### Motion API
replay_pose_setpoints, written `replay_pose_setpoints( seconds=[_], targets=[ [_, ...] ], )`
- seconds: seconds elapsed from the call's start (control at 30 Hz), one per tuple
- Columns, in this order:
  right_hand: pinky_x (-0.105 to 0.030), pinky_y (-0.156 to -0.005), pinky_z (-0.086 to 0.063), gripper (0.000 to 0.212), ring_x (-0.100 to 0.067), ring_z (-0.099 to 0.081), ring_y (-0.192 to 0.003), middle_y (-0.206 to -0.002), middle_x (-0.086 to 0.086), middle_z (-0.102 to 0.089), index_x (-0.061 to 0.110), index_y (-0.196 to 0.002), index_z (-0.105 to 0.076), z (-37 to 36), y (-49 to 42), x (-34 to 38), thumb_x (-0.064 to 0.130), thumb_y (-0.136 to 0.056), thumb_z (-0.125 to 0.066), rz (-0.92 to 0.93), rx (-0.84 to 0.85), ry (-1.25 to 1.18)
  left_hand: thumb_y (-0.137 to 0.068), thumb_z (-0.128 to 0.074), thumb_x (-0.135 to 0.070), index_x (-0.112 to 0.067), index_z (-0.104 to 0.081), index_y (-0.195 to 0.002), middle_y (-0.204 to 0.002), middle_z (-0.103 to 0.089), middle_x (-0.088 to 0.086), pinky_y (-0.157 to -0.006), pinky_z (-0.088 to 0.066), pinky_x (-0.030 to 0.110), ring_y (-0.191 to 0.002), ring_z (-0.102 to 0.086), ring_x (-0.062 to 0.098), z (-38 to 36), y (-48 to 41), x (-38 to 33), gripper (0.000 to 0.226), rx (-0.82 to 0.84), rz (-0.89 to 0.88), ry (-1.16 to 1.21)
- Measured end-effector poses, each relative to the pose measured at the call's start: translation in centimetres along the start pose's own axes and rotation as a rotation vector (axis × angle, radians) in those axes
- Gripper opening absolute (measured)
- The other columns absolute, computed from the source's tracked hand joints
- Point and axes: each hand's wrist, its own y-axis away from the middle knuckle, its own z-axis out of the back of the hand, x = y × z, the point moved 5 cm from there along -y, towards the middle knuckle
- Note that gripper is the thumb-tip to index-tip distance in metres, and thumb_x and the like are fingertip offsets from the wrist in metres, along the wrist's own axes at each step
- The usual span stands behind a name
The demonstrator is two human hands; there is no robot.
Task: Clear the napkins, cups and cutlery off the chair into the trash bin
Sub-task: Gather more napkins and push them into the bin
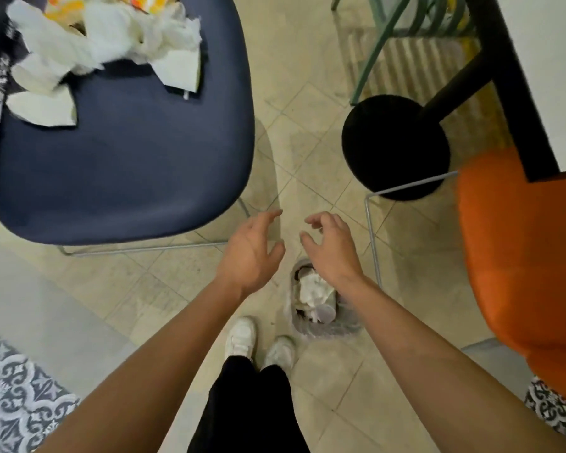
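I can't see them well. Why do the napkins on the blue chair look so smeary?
Head view: the napkins near the top edge are smeared, likely by motion blur; the chair seat below them looks sharper.

The navy chair seat [128, 152] carries a heap of crumpled white napkins [105, 37] along its far edge. Flat folded napkins [180, 70] lie just nearer, toward the seat's middle. Behind the heap sits what may be an orange-and-yellow packet [62, 8], blurred. The tiled floor [307, 125] under the chair bears the trash bin [340, 326] off the seat's near right corner, with white paper inside.
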Motion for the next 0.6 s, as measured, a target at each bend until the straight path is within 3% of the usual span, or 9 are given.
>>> replay_pose_setpoints(
  seconds=[0.13,0.23,0.6],
  targets=[
    [-0.039,-0.097,-0.039,0.026,-0.020,-0.044,-0.111,-0.111,-0.002,-0.055,0.015,-0.112,-0.057,-0.6,-1.0,4.0,0.027,-0.088,-0.057,0.083,-0.009,0.068,-0.087,-0.058,-0.023,-0.016,-0.044,-0.133,-0.131,-0.053,0.001,-0.094,-0.033,0.021,-0.120,-0.048,0.016,4.0,-0.6,1.2,0.048,-0.114,0.018,0.036],
    [-0.038,-0.099,-0.036,0.026,-0.019,-0.042,-0.113,-0.113,-0.001,-0.055,0.018,-0.112,-0.057,-1.5,-1.7,6.5,0.027,-0.087,-0.056,0.111,0.013,0.116,-0.089,-0.056,-0.024,-0.016,-0.046,-0.131,-0.131,-0.053,-0.003,-0.092,-0.030,0.013,-0.120,-0.048,0.012,6.4,-0.9,2.5,0.044,-0.196,0.063,0.098],
    [-0.038,-0.098,-0.037,0.023,-0.022,-0.044,-0.112,-0.112,-0.002,-0.057,0.018,-0.108,-0.058,-6.5,-7.3,18.4,0.028,-0.088,-0.056,0.183,0.061,0.146,-0.090,-0.054,-0.028,-0.017,-0.047,-0.130,-0.132,-0.053,-0.004,-0.093,-0.033,0.020,-0.120,-0.047,0.013,16.3,-4.0,10.0,0.041,-0.264,0.191,0.173]
  ],
)
